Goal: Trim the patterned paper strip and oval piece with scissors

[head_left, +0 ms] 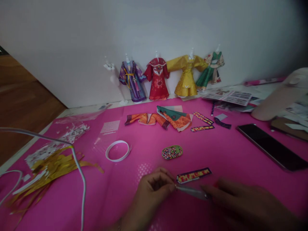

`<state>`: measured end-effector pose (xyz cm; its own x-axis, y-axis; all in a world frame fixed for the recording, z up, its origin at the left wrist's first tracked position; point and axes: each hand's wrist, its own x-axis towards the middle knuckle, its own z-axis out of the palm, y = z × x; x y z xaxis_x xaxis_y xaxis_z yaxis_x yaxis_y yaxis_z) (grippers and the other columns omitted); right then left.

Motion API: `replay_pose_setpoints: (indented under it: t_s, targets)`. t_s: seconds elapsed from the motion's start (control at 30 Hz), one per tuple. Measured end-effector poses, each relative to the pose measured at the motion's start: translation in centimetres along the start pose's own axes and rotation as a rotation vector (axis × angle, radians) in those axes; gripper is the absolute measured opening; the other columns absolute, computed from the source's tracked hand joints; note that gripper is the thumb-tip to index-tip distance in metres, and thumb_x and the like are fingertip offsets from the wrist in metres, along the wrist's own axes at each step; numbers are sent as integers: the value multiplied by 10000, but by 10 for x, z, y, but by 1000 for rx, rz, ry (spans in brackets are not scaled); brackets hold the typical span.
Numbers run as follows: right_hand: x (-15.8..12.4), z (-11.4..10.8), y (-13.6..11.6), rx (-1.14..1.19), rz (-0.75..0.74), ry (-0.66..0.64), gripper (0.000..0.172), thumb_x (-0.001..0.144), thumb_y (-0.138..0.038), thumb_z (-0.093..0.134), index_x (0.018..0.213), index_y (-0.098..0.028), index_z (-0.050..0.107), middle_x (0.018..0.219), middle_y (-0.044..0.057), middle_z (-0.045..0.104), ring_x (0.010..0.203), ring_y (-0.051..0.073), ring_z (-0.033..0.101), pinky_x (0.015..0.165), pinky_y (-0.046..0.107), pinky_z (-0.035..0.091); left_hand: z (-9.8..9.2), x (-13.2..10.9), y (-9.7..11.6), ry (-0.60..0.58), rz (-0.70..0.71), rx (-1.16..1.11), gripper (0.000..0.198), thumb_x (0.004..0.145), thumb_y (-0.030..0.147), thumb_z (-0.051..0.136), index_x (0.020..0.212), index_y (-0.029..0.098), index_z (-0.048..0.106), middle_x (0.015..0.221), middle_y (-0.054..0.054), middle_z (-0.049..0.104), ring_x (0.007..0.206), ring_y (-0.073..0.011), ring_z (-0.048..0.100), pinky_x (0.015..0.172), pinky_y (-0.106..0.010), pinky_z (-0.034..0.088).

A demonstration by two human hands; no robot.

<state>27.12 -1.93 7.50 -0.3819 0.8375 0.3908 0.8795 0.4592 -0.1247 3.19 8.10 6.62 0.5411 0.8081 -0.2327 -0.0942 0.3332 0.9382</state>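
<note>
My left hand point(154, 187) is low in the middle of the pink mat point(216, 150), its fingers pinched together on something small I cannot make out. My right hand point(240, 202) is closed on a thin metal tool, likely tweezers point(191, 191), whose tip points left toward the left fingertips. Just above the tool lies a patterned paper strip point(193, 175), red and yellow with a dark border. A small oval piece point(172, 152) covered in coloured dots lies further up the mat.
Several paper robes on tiny stands line the wall, among them purple point(132, 80), red point(158, 78) and yellow point(186, 75). Folded paper garments point(166, 118), a tape ring point(117, 150), gold scraps point(51, 166), a white cable point(79, 173), a dark phone point(271, 146) and leaflets point(231, 96) surround the work spot.
</note>
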Motion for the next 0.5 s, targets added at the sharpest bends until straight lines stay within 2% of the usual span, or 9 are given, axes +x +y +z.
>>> replay_pose_setpoints:
  t_s: [0.1, 0.27, 0.5]
  targets:
    - [2, -2, 1, -13, -86, -17, 450, 800, -74, 379, 1160, -244, 591, 700, -42, 653, 466, 118, 628, 384, 240, 383, 0, 1, -1, 4, -8, 2, 132, 687, 227, 765, 594, 174, 686, 770, -6, 611, 723, -154, 529, 696, -282, 389]
    - [2, -3, 2, -12, -101, -21, 510, 758, -62, 374, 1189, -239, 583, 698, -43, 648, 450, 117, 613, 373, 245, 358, 1, 1, 0, 1, -13, 7, 145, 678, 238, 764, 584, 171, 678, 758, -3, 594, 707, -147, 515, 677, -274, 381]
    - [-1, 0, 2, 4, -71, -17, 490, 753, -82, 403, 1159, -260, 612, 685, -49, 639, 442, 109, 588, 382, 238, 357, -1, 0, -2, -18, -11, 8, 156, 684, 260, 785, 597, 175, 687, 797, -8, 604, 740, -155, 527, 699, -281, 392]
